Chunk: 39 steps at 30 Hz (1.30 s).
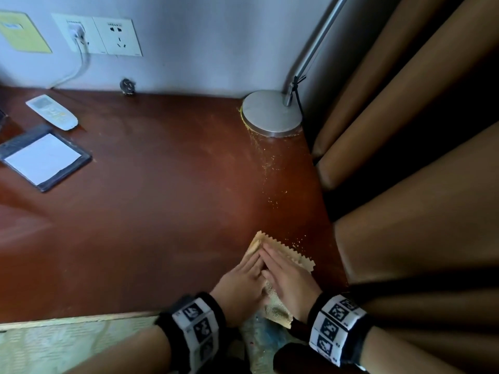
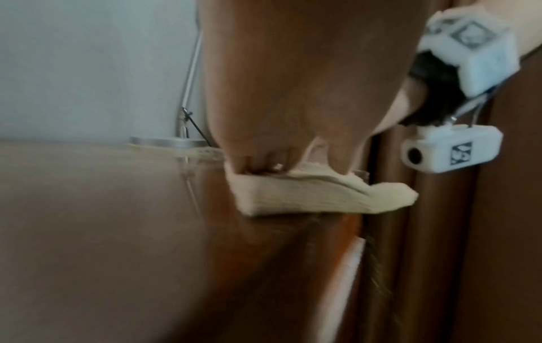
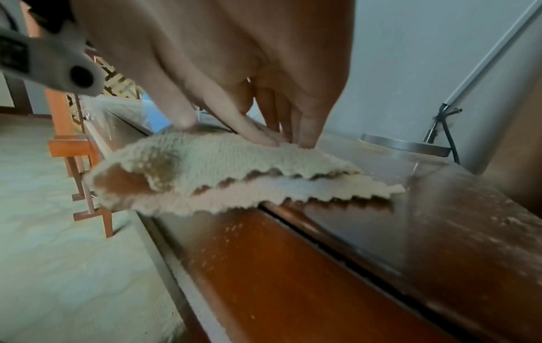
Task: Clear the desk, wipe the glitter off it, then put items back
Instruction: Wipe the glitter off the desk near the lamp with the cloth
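Note:
A folded beige cloth [image 1: 297,259] with a zigzag edge lies at the near right corner of the brown desk [image 1: 162,198]. My left hand [image 1: 244,273] and right hand [image 1: 286,273] press on it side by side with straight fingers. In the right wrist view the cloth [image 3: 234,167] overhangs the desk's front edge, with gold specks on it. The left wrist view shows the cloth [image 2: 308,197] under my fingers [image 2: 243,162]. A thin trail of gold glitter [image 1: 266,163] runs from the lamp base [image 1: 271,113] toward the cloth.
A white remote [image 1: 51,112] and a dark tray with a white notepad [image 1: 44,157] lie at the desk's left. Brown curtain folds [image 1: 405,157] hang along the desk's right side. Wall sockets [image 1: 108,36] with a plugged cable are behind.

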Motion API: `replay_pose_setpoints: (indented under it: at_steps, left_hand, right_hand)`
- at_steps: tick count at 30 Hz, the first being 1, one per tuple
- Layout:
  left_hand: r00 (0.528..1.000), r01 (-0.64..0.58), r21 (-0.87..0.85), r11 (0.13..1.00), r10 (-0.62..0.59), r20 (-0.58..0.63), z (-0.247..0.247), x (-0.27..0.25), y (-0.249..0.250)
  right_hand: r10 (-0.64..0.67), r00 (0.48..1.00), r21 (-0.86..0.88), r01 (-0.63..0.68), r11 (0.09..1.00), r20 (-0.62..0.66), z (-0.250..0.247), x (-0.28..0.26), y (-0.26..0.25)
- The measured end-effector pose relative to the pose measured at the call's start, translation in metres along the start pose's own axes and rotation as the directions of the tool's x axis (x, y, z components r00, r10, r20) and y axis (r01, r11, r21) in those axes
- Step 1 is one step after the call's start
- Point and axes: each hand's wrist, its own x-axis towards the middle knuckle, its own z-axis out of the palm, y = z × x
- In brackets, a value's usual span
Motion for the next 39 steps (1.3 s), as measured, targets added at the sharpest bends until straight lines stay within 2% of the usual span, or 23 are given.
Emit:
replay_pose_setpoints:
  at_steps: [1, 2, 3, 4, 5, 6, 8, 12, 15, 17, 19, 21, 23, 27, 29, 31, 33, 34, 36, 38, 39]
  left_hand:
    - [0.998, -0.059, -0.043, 0.997, 0.059, -0.017, -0.008, -0.005, -0.015]
    - [0.992, -0.100, -0.070, 0.993, 0.094, -0.082, -0.015, -0.009, -0.029]
    - [0.980, -0.104, -0.068, 0.992, 0.091, -0.176, -0.022, -0.012, -0.044]
    - [0.973, -0.055, -0.058, 0.997, 0.040, -0.229, -0.029, -0.015, -0.057]
    - [0.980, 0.043, -0.044, 0.998, -0.051, -0.193, -0.032, -0.015, -0.071]
    - [0.981, 0.159, -0.020, 0.987, -0.161, -0.106, -0.034, -0.015, -0.084]
    - [0.946, 0.323, 0.002, 0.946, -0.323, 0.043, -0.037, -0.012, -0.104]
    - [0.903, 0.429, -0.101, 0.898, -0.423, 0.074, -0.035, -0.008, -0.112]
    - [0.892, 0.451, -0.096, 0.887, -0.446, 0.074, -0.033, -0.009, -0.107]
    - [0.891, 0.453, -0.099, 0.886, -0.447, 0.073, -0.032, -0.010, -0.107]
    - [0.888, 0.459, -0.103, 0.883, -0.453, 0.078, -0.031, -0.010, -0.107]
    - [0.886, 0.462, -0.101, 0.881, -0.455, 0.084, -0.031, -0.009, -0.106]
    - [0.883, 0.468, -0.107, 0.877, -0.460, 0.087, -0.031, -0.008, -0.105]
    - [0.881, 0.472, -0.099, 0.876, -0.464, 0.088, -0.032, -0.007, -0.105]
    - [0.884, 0.467, -0.101, 0.878, -0.460, 0.084, -0.030, -0.008, -0.107]
    - [0.886, 0.464, -0.110, 0.879, -0.458, 0.072, -0.029, -0.009, -0.110]
    - [0.887, 0.462, -0.116, 0.879, -0.457, 0.067, -0.027, -0.010, -0.110]
    - [0.888, 0.459, -0.119, 0.880, -0.454, 0.064, -0.027, -0.010, -0.110]
    - [0.893, 0.451, -0.121, 0.884, -0.447, 0.057, -0.027, -0.011, -0.110]
    - [0.897, 0.442, -0.116, 0.889, -0.440, 0.047, -0.027, -0.011, -0.109]
    - [0.899, 0.438, -0.117, 0.891, -0.436, 0.044, -0.027, -0.011, -0.109]
  right_hand:
    - [-0.039, 0.998, -0.055, 0.042, 0.998, 0.050, -0.001, -0.001, 0.002]
    - [-0.084, 0.996, -0.058, 0.086, 0.995, 0.043, 0.000, -0.003, 0.008]
    - [-0.111, 0.991, -0.044, 0.114, 0.992, 0.071, 0.001, -0.003, 0.010]
    - [-0.121, 0.985, -0.114, 0.135, 0.984, 0.127, 0.003, -0.002, 0.010]
    - [-0.108, 0.982, -0.164, 0.133, 0.977, 0.155, 0.003, 0.000, 0.008]
    - [-0.165, 0.980, -0.195, 0.184, 0.963, 0.112, 0.008, 0.001, 0.008]
    - [-0.266, 0.958, -0.301, 0.286, 0.910, 0.108, 0.014, 0.003, 0.002]
    - [-0.291, 0.957, -0.371, 0.269, 0.889, -0.003, 0.026, -0.010, -0.004]
    - [-0.209, 0.978, -0.383, 0.200, 0.902, 0.018, 0.014, -0.028, 0.029]
    - [-0.060, 0.998, -0.400, 0.040, 0.916, -0.038, 0.000, -0.038, 0.066]
    - [0.050, 0.998, -0.397, -0.056, 0.916, -0.027, -0.012, -0.044, 0.093]
    - [0.060, 0.998, -0.402, -0.055, 0.914, -0.001, -0.017, -0.045, 0.089]
    - [-0.052, 0.998, -0.405, 0.041, 0.913, -0.017, -0.003, -0.042, 0.064]
    - [-0.282, 0.947, -0.330, 0.318, 0.889, 0.155, 0.036, -0.034, 0.001]
    - [-0.323, 0.936, -0.288, 0.350, 0.891, 0.139, 0.038, -0.025, -0.002]
    - [-0.248, 0.967, -0.320, 0.253, 0.913, 0.056, 0.031, -0.013, 0.021]
    - [-0.127, 0.988, -0.251, 0.102, 0.963, -0.088, 0.008, -0.002, 0.049]
    - [-0.027, 0.989, -0.202, -0.002, 0.979, -0.143, -0.005, 0.001, 0.065]
    - [0.161, 0.982, -0.188, -0.178, 0.966, -0.103, -0.021, 0.003, 0.086]
    - [0.204, 0.972, -0.151, -0.220, 0.964, -0.118, -0.017, 0.002, 0.085]
    - [0.142, 0.982, -0.163, -0.162, 0.973, -0.124, -0.010, 0.002, 0.074]
